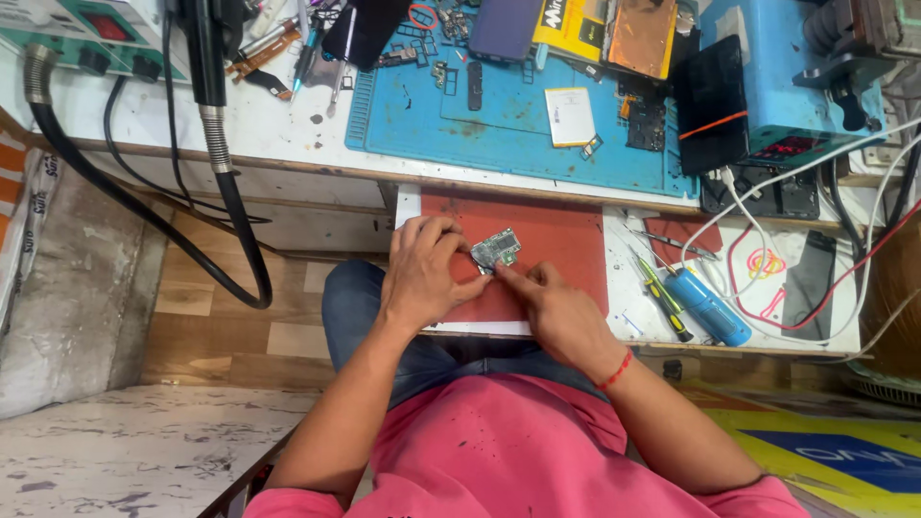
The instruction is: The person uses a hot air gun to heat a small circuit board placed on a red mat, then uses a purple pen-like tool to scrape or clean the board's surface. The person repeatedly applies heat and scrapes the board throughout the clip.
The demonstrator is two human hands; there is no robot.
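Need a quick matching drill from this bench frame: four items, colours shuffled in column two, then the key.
Column 1
1. small circuit board held by left hand and right hand
2. pad under the board
3. work mat on the upper bench
4. wrist thread

Column 2
A. blue
B. green
C. red thread
D. brick-red

Pairs: 1-B, 2-D, 3-A, 4-C

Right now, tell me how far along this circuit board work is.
Done: a phone already looks taken apart, with its loose parts spread on the blue mat. In hand: the left hand holds the small circuit board over the red pad while the right hand touches its edge. Left: the parts remain unassembled, and the screwdrivers lie unused.
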